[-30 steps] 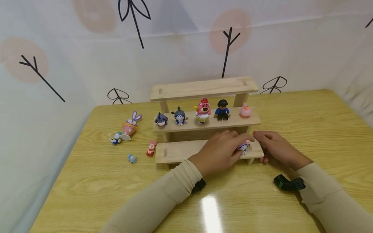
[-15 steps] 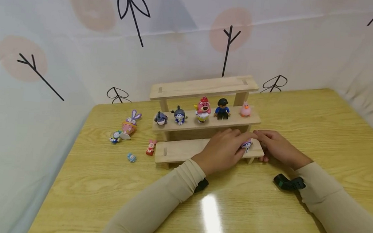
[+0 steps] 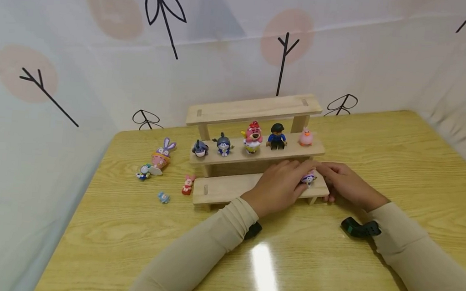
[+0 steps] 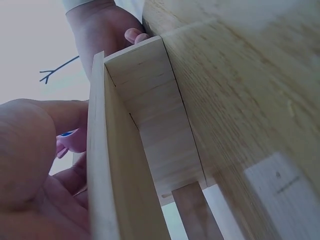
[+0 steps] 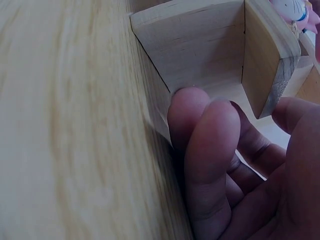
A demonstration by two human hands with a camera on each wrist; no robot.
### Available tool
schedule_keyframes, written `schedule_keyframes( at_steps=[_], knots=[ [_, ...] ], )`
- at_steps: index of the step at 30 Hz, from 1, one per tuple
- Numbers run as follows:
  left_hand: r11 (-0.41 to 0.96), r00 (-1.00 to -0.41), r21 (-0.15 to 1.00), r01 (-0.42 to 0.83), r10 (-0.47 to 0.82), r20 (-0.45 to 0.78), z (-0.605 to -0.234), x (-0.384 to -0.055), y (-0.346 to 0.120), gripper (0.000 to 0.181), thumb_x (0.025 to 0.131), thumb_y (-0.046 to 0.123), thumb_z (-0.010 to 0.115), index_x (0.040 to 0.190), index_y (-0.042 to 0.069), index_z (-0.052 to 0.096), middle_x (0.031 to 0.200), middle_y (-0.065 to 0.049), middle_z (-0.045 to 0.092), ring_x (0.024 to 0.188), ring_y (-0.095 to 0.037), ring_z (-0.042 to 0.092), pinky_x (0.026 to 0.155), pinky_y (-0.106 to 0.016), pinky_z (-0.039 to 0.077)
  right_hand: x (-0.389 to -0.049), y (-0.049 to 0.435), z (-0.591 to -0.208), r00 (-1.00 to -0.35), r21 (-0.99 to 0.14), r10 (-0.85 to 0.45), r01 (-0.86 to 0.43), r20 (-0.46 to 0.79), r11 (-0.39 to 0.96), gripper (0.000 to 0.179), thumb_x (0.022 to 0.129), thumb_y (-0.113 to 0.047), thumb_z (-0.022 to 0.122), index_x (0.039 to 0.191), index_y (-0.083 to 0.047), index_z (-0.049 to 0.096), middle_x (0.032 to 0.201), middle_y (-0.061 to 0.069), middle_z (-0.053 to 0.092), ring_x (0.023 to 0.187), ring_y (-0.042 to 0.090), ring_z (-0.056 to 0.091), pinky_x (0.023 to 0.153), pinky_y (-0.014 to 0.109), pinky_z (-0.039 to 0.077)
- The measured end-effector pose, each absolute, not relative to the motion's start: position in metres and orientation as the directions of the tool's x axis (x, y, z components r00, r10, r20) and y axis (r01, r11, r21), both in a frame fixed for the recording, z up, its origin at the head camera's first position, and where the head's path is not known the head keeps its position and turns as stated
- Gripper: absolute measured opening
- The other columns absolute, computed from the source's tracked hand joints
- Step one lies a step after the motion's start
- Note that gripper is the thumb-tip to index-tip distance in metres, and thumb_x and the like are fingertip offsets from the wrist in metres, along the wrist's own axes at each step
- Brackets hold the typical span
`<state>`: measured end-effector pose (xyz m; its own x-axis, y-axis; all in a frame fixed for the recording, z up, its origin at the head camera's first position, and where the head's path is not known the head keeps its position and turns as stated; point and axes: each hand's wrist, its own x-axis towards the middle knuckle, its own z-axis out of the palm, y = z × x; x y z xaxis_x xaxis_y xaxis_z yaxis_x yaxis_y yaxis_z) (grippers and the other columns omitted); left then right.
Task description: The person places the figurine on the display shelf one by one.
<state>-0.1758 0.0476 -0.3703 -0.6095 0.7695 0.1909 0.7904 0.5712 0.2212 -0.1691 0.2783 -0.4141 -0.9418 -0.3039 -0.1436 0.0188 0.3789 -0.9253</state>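
Note:
A three-step wooden display shelf (image 3: 225, 188) stands on the table. At the right end of its lowest step is a small purple-and-white toy figurine (image 3: 308, 177), which shows pink in the left wrist view. My left hand (image 3: 281, 186) reaches over that step and pinches the figurine between thumb and fingers, covering part of it. My right hand (image 3: 345, 184) is at the step's right end. In the right wrist view its curled fingers (image 5: 212, 145) are low beside the leg, while another fingertip meets the board's end (image 5: 280, 85). Both hands' fingertips come together above the board in the head view.
Along the middle step stand several figurines, among them a pink bear (image 3: 252, 138), a blue-clad toy man (image 3: 277, 136) and a pink duck (image 3: 306, 136). Left of the shelf lie a rabbit figure (image 3: 161, 156), a red-and-pink figure (image 3: 188, 185) and a tiny blue one (image 3: 163, 197).
My left hand has shifted slightly right and the figurine with it, closer to the step's right end. The right hand stays almost where it was.

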Motion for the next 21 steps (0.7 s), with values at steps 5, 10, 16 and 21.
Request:
schedule_keyframes(
  at_steps=[5, 10, 16, 21],
  knots=[
    [0.580, -0.624, 0.241, 0.778, 0.758, 0.190, -0.3710, -0.1775, 0.0485, 0.053, 0.102, 0.032, 0.057, 0.151, 0.027, 0.036, 0.124, 0.003, 0.066, 0.115, -0.015, 0.062, 0.095, -0.034, 0.052, -0.1703, 0.2786, -0.4155, -0.942, -0.924, -0.309, 0.002, -0.129, 0.382, 0.049, 0.109, -0.045, 0.031, 0.125, -0.007, 0.058, 0.063, 0.007, 0.064, 0.051, 0.018, 0.059, 0.049, 0.037, 0.054],
    [0.585, -0.632, 0.253, 0.770, 0.753, 0.181, -0.3707, -0.1780, 0.0490, 0.052, 0.103, 0.032, 0.057, 0.151, 0.027, 0.037, 0.125, 0.004, 0.066, 0.116, -0.015, 0.061, 0.095, -0.033, 0.052, -0.1711, 0.2783, -0.4152, -0.943, -0.925, -0.306, 0.008, -0.134, 0.381, 0.048, 0.109, -0.046, 0.032, 0.119, -0.009, 0.061, 0.063, 0.007, 0.064, 0.051, 0.018, 0.059, 0.049, 0.037, 0.054],
    [0.594, -0.642, 0.261, 0.761, 0.749, 0.167, -0.3699, -0.1778, 0.0495, 0.055, 0.101, 0.033, 0.059, 0.151, 0.027, 0.036, 0.127, 0.003, 0.065, 0.118, -0.015, 0.061, 0.096, -0.034, 0.052, -0.1718, 0.2771, -0.4148, -0.944, -0.928, -0.299, 0.020, -0.141, 0.373, 0.049, 0.109, -0.046, 0.032, 0.116, -0.008, 0.061, 0.063, 0.007, 0.064, 0.050, 0.017, 0.059, 0.049, 0.036, 0.054],
    [0.583, -0.630, 0.252, 0.772, 0.754, 0.187, -0.3694, -0.1781, 0.0481, 0.060, 0.099, 0.034, 0.062, 0.151, 0.024, 0.036, 0.123, 0.002, 0.064, 0.113, -0.014, 0.062, 0.092, -0.031, 0.053, -0.1716, 0.2774, -0.4146, -0.944, -0.925, -0.297, 0.025, -0.147, 0.379, 0.050, 0.109, -0.046, 0.031, 0.115, -0.007, 0.061, 0.063, 0.007, 0.064, 0.050, 0.017, 0.059, 0.048, 0.037, 0.054]
  ],
)
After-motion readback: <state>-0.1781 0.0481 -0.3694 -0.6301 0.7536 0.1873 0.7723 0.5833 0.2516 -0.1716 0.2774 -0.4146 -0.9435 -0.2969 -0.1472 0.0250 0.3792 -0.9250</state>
